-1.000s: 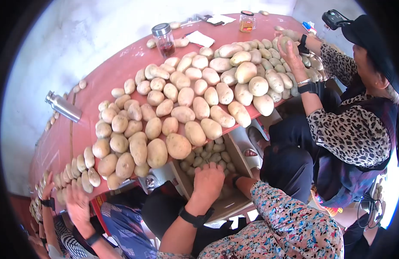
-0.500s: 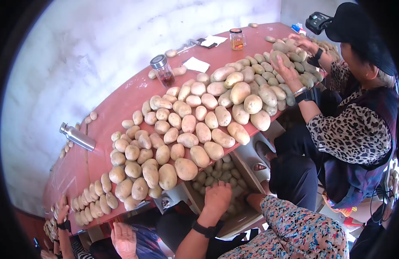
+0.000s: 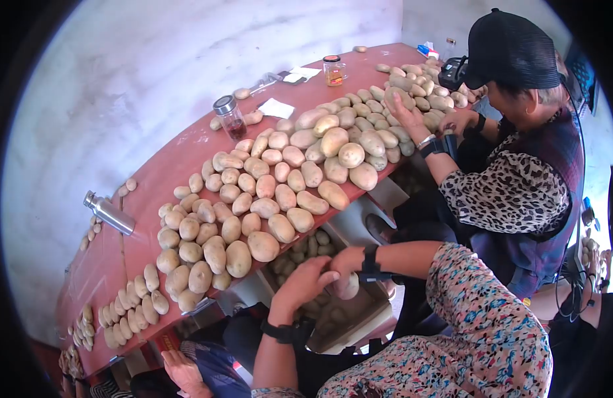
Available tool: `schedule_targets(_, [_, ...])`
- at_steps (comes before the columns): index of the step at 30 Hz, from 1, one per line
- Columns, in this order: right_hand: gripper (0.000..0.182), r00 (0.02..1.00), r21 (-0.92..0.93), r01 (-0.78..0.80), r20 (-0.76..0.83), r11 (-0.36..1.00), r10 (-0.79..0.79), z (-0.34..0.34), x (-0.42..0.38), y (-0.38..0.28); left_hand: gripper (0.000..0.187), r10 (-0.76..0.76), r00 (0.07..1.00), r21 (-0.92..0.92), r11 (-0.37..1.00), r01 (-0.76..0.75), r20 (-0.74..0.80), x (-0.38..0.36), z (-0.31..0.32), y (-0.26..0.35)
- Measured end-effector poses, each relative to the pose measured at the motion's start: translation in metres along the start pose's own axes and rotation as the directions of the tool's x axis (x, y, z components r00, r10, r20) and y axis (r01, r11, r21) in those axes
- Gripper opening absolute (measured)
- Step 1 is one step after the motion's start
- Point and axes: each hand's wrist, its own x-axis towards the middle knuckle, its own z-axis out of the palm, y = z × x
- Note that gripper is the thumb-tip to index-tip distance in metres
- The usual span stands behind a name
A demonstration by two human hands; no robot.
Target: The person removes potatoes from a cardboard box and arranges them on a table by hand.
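Observation:
My right hand [image 3: 349, 261], its back towards me, is closed around a potato [image 3: 347, 286] above the cardboard box [image 3: 367, 325]. Just to its left, my left hand [image 3: 305, 284] reaches towards it, with fingers and thumb apart and the fingertips close to or touching the right hand. I cannot make out anything held in the left hand. More potatoes lie in the box, partly hidden under my hands. A large spread of potatoes [image 3: 284, 197] covers the near side of the red table [image 3: 164, 174] in front of me.
At right, a person in a black cap [image 3: 512, 50] holds a potato [image 3: 399, 101]. Another person's hand [image 3: 185, 371] shows at lower left. On the table stand a steel bottle [image 3: 109, 213], a glass jar [image 3: 230, 118], a lidded mug [image 3: 333, 71] and white paper [image 3: 276, 108].
My right hand has come up from the box with a potato, beside my left hand. The view has shifted, and the neighbour's far hand has lowered from the pile.

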Motion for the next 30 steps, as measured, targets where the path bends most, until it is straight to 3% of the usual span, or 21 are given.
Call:
schedule_targets(1, [0.044, 0.995, 0.097, 0.093, 0.017, 0.991, -0.095, -0.008, 0.004, 0.004, 0.047, 0.001, 1.000, -0.003, 1.000, -0.001, 0.002, 0.001, -0.002, 0.001])
schedule_targets(3, [0.040, 0.993, 0.125, 0.119, 0.003, 0.985, -0.120, -0.029, -0.018, -0.012, 0.049, -0.100, 0.992, -0.189, 0.978, 0.085, -0.070, -0.001, -0.005, 0.003])
schedule_targets(5, [0.036, 0.988, 0.149, 0.154, -0.017, 0.977, -0.153, -0.047, -0.039, -0.027, 0.051, -0.122, 0.992, -0.159, 0.981, 0.115, -0.036, 0.002, -0.007, -0.002])
schedule_targets(7, [0.033, 0.949, 0.157, 0.298, -0.155, 0.942, -0.274, -0.058, -0.054, -0.038, 0.053, -0.056, 0.992, -0.355, 0.935, 0.012, -0.114, 0.002, -0.006, 0.000])
schedule_targets(9, [0.032, 0.935, 0.178, 0.293, -0.259, 0.939, -0.242, -0.060, -0.062, -0.043, 0.054, -0.014, 0.981, -0.367, 0.928, -0.060, -0.196, 0.005, -0.006, -0.001])
schedule_targets(11, [0.033, 0.818, 0.103, 0.456, -0.440, 0.884, -0.371, -0.068, -0.066, -0.035, 0.055, 0.029, 0.962, -0.376, 0.917, -0.134, -0.272, 0.006, -0.005, 0.000])
schedule_targets(12, [0.037, 0.878, 0.142, 0.309, -0.423, 0.941, -0.224, -0.085, -0.104, -0.054, 0.057, -0.099, 0.963, -0.545, 0.836, -0.057, -0.252, 0.005, -0.005, 0.004])
schedule_targets(13, [0.037, 0.877, 0.142, 0.307, -0.426, 0.941, -0.222, -0.087, -0.099, -0.045, 0.060, -0.220, 0.953, -0.695, 0.719, 0.014, -0.208, 0.006, -0.005, 0.008])
schedule_targets(15, [0.040, 0.846, 0.153, 0.262, -0.511, 0.953, -0.151, -0.087, -0.084, -0.025, 0.061, -0.234, 0.946, -0.746, 0.666, -0.013, -0.226, 0.010, -0.005, 0.016])
schedule_targets(17, [0.043, 0.814, 0.119, 0.265, -0.560, 0.957, -0.155, -0.090, -0.090, -0.021, 0.055, -0.274, 0.950, -0.864, 0.504, 0.010, -0.148, 0.013, -0.006, 0.017])
schedule_targets(19, [0.044, 0.736, 0.181, 0.308, -0.668, 0.934, -0.113, -0.091, -0.094, -0.021, 0.050, -0.307, 0.935, -0.864, 0.504, -0.001, -0.180, 0.021, -0.002, 0.006])
schedule_targets(23, [0.048, 0.718, 0.172, 0.339, -0.682, 0.925, -0.136, -0.083, -0.086, -0.019, 0.036, -0.429, 0.848, -0.845, 0.532, -0.043, -0.313, 0.025, 0.001, 0.001])
schedule_targets(25, [0.056, 0.650, 0.034, 0.379, -0.721, 0.925, -0.240, -0.075, -0.093, -0.022, 0.031, -0.470, 0.822, -0.854, 0.519, -0.037, -0.321, 0.028, 0.001, 0.004])
schedule_targets(30, [0.058, 0.628, -0.074, 0.332, -0.726, 0.940, -0.279, -0.064, -0.093, -0.029, 0.027, -0.519, 0.788, -0.865, 0.500, -0.036, -0.332, 0.029, 0.002, 0.006])
